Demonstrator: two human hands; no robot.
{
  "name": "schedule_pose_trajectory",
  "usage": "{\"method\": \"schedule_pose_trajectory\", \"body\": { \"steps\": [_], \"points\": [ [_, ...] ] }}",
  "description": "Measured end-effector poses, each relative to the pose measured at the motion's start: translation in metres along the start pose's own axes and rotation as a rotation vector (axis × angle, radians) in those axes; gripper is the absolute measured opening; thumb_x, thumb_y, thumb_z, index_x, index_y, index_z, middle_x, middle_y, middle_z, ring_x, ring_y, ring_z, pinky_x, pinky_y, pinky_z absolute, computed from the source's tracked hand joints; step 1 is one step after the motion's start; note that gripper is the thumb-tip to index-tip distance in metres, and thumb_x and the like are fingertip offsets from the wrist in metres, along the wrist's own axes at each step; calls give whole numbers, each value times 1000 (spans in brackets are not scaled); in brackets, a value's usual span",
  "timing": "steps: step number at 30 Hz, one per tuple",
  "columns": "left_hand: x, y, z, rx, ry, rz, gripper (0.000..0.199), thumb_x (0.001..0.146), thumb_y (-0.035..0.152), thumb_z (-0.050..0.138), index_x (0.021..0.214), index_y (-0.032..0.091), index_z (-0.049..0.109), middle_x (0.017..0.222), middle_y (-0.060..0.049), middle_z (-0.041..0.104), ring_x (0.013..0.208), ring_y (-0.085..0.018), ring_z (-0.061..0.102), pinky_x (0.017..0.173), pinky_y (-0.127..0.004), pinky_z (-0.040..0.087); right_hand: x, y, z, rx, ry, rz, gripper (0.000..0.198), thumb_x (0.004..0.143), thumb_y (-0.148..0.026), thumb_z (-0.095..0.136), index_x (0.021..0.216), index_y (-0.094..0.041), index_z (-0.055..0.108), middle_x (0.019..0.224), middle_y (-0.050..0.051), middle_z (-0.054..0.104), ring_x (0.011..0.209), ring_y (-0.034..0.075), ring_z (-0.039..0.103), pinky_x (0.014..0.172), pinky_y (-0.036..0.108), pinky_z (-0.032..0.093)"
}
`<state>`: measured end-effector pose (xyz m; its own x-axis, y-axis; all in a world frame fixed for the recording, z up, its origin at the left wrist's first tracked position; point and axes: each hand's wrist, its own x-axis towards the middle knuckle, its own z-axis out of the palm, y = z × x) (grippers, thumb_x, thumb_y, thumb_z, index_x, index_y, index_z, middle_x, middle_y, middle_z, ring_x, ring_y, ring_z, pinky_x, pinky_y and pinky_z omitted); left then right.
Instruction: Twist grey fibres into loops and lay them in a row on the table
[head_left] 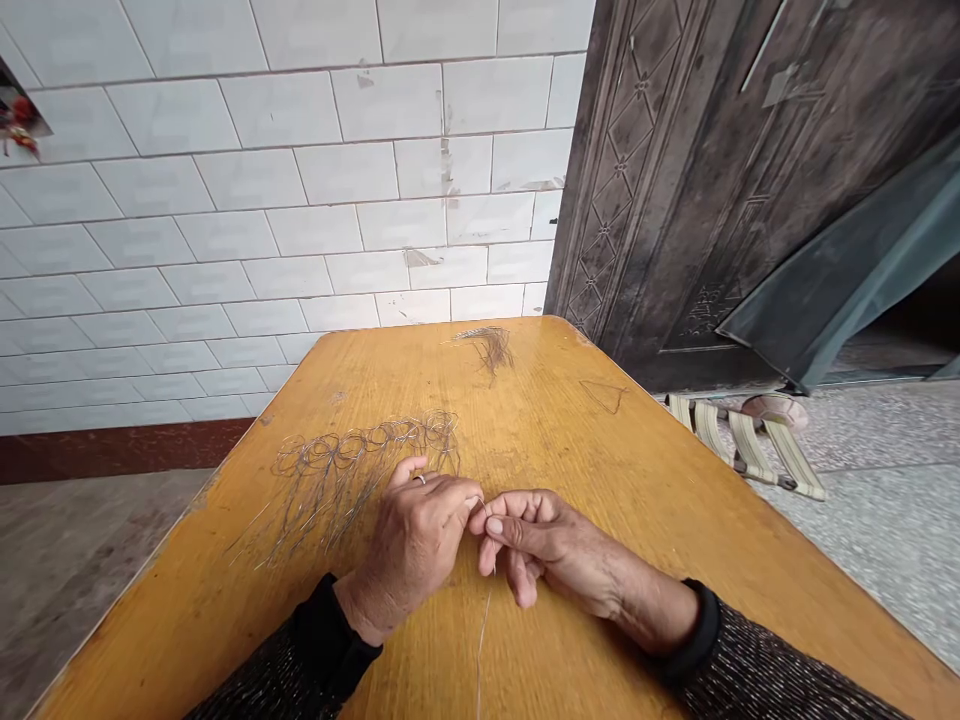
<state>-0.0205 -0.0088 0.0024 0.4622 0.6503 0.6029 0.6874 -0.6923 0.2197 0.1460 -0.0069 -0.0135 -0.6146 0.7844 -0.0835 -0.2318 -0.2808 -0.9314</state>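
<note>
Wire [483, 632], pinched in right grip [551, 545], trailing below it

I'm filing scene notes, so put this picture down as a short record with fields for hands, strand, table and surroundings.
Left hand: pinching a thin strand
Right hand: pinching the same strand, close beside the left
Strand: runs from the hands toward the picture's bottom edge
Wooden table: bears a row of looped strands beyond the left hand and a loose bundle near the far end
Surroundings: white tiled wall beyond; dark patterned door to the right
</note>
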Motion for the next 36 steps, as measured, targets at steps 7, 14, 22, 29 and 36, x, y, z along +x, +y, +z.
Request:
{"method": "schedule_pose_trajectory", "body": {
  "steps": [7, 14, 22, 29, 36],
  "points": [
    [-1, 2, 1, -39, -77, 48, 26, 85, 13, 36, 65, 18, 51, 55, 5, 55, 52, -10, 49, 85, -37, 32, -2, -1, -2, -119, 3, 64, 30, 68, -39, 67, 75, -10, 64, 50, -1, 63, 29, 5, 49, 29, 13, 33],
    [-1, 2, 1, -10, -120, 38, 25, 83, 11, 35, 65, 17, 52, 56, 4, 56, 52, -11, 49, 82, -38, 33, -1, 2, 2, -227, 91, 71, 34, 70, -42, 63, 57, -11, 56, 46, -3, 57, 28, 3, 45, 29, 13, 30],
    [6, 2, -5, -78, -91, -240, 22, 77, 10, 41, 64, 19, 57, 54, 2, 59, 57, -14, 52, 68, -29, 39, -1, 6, 4, -249, 47, 64, 31, 73, -42, 59, 76, -12, 58, 55, -2, 59, 36, 5, 51, 36, 15, 38],
    [13, 8, -12, -265, -141, -354, 26, 77, 12, 40, 55, 18, 53, 51, 3, 57, 52, -11, 51, 57, -23, 39, -4, 5, 14, -402, 47, -26, 28, 79, -36, 51, 63, -13, 50, 56, -3, 55, 37, 2, 49, 38, 14, 35],
    [12, 6, -11, -214, -55, -369, 26, 76, 14, 41, 54, 18, 53, 52, 1, 58, 56, -13, 52, 61, -25, 40, 1, 16, 16, -311, 54, 71, 28, 75, -42, 54, 75, -14, 52, 54, -4, 56, 34, 5, 50, 34, 14, 36]
  ]
}}
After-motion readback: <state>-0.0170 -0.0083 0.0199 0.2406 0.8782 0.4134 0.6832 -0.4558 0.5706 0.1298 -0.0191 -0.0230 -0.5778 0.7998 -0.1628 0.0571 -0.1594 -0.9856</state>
